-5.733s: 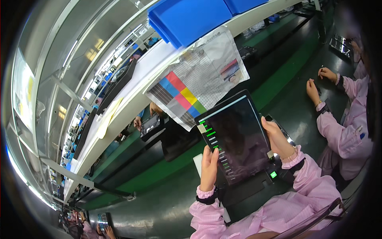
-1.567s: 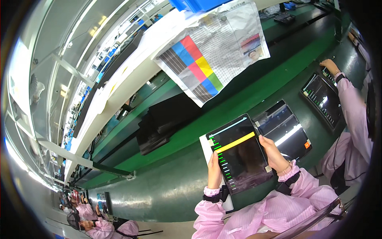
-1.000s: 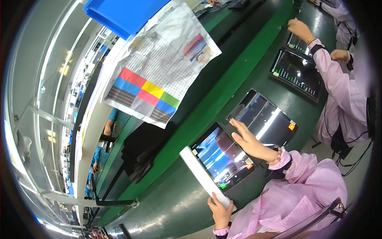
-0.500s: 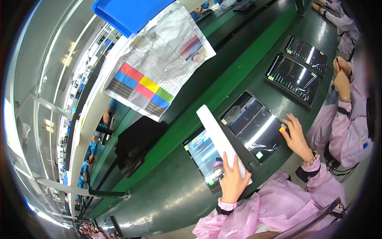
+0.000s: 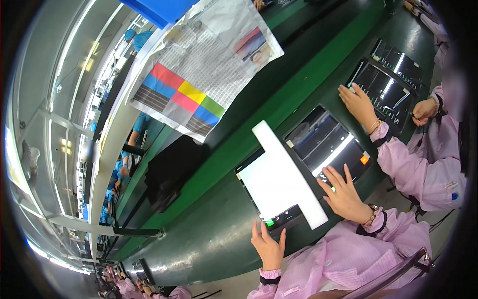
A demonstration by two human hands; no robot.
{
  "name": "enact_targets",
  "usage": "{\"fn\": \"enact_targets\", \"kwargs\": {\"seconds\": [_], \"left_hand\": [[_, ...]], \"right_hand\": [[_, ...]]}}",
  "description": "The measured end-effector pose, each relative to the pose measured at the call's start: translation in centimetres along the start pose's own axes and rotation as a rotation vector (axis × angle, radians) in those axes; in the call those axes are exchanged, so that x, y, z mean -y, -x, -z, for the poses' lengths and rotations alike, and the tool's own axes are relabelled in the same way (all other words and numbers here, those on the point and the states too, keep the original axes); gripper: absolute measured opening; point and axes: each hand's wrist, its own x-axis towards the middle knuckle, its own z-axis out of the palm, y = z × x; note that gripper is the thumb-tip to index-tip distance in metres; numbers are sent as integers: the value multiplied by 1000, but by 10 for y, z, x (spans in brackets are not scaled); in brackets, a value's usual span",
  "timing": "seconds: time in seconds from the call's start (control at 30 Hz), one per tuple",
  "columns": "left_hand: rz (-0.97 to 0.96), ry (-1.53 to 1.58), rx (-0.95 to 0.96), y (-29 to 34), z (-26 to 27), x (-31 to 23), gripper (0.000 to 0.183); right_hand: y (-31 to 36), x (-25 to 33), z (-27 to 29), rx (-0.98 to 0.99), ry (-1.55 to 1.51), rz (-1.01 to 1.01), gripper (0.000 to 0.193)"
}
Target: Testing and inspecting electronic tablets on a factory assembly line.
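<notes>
A flat display panel (image 5: 264, 187), lit plain white with a dark lower strip, lies on the green bench. My left hand (image 5: 268, 249) is at its near edge, fingers spread beside a small green patch. A long white bar (image 5: 291, 174) lies slantwise between this panel and a second, dark panel (image 5: 318, 137), partly covering the lit one. Over the near left corner of the dark panel is my right hand (image 5: 346, 198), fingers spread, with a green spot showing between them. Neither hand grips anything. An orange tag (image 5: 364, 159) marks the dark panel's right corner.
To the right, a co-worker's hand (image 5: 359, 107) reaches over another dark panel (image 5: 386, 89), with one more panel (image 5: 398, 60) beyond. A printed sheet with colour blocks (image 5: 191, 102) hangs at upper left below a blue tray (image 5: 159, 10). A black sheet (image 5: 169, 174) lies under it.
My left hand has let go of the white bar and moved to the panel's near edge. My right hand moved from the orange tag leftward. The left panel went from a coloured picture to white.
</notes>
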Motion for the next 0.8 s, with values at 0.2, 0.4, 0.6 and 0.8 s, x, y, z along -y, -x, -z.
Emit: {"fn": "enact_targets", "kwargs": {"seconds": [0.2, 0.4, 0.6, 0.8], "left_hand": [[34, -19, -43, 25, -31, 34, 81], [-1, -31, -37, 25, -40, 42, 61], [-45, -56, -109, 26, -39, 41, 44], [-27, -90, -59, 23, -37, 40, 40]], "right_hand": [[-13, 2, -14, -36, 67, -58, 49], [-17, 0, -21, -46, 190, -119, 49], [-12, -11, -6, 20, 210, -182, 58], [-11, -47, 25, 2, 108, -276, 69]]}}
